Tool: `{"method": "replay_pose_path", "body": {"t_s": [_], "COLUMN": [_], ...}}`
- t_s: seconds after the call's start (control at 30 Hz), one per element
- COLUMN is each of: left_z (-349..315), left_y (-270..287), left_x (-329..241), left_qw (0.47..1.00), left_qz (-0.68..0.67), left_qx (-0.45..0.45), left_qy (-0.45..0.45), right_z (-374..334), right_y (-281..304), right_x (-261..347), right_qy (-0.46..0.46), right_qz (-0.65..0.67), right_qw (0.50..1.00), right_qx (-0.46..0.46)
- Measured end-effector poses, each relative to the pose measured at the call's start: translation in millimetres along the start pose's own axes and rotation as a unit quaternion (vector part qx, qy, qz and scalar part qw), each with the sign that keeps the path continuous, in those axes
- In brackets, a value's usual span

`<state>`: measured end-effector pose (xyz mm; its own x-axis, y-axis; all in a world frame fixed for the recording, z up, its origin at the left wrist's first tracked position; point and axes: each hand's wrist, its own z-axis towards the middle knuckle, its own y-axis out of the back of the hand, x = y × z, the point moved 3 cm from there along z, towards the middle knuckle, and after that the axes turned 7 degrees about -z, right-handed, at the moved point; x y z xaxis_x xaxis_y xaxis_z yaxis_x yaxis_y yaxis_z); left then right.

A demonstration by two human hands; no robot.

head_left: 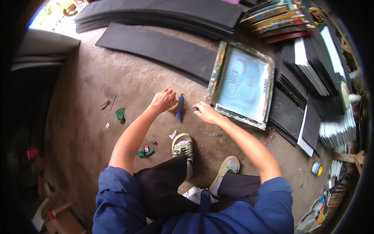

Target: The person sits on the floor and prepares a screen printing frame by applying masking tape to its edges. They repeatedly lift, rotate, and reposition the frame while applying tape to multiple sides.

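My left hand [163, 100] is above the floor, its fingers bent over the edge of a yellowish ring that looks like a roll of tape [174, 106]. Just right of it is a blue utility knife [179, 108]. My right hand [207, 112] is at the near left corner of a screen-printing frame [269, 76], its fingertips drawn together; whatever they may pinch is too small to make out. The frame has a paint-stained rim and a pale blue mesh with dark line drawings.
Black sheets [156, 46] lie beyond my hands, with a thicker stack behind. Wooden-handled squeegees [278, 21] are piled at the far right. Black and white sheets [300, 113] lean there too. Green scraps [120, 115] and a small jar [316, 169] are on the concrete floor.
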<state>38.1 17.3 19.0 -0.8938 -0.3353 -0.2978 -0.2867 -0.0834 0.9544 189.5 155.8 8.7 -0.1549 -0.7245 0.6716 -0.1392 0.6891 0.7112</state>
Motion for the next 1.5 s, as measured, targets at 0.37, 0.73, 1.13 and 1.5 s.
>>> {"method": "replay_pose_path", "body": {"t_s": [0.37, 0.73, 1.13, 1.5], "left_z": [46, 117, 143, 105], "left_y": [16, -40, -28, 1], "left_x": [-99, -116, -120, -145], "left_qw": [0.961, 0.969, 0.945, 0.968], "left_qz": [-0.258, -0.103, -0.195, -0.121], "left_qx": [-0.072, 0.150, 0.239, 0.127], "left_qy": [-0.063, -0.169, -0.112, -0.178], "right_z": [-230, -227, -213, -235], "right_y": [167, 123, 129, 123], "right_x": [-141, -202, -208, -185], "right_qy": [-0.281, -0.185, -0.171, -0.134], "right_qz": [-0.040, -0.071, -0.038, -0.042], "right_qw": [0.931, 0.974, 0.982, 0.982], "right_qx": [-0.230, -0.108, -0.072, -0.129]}}
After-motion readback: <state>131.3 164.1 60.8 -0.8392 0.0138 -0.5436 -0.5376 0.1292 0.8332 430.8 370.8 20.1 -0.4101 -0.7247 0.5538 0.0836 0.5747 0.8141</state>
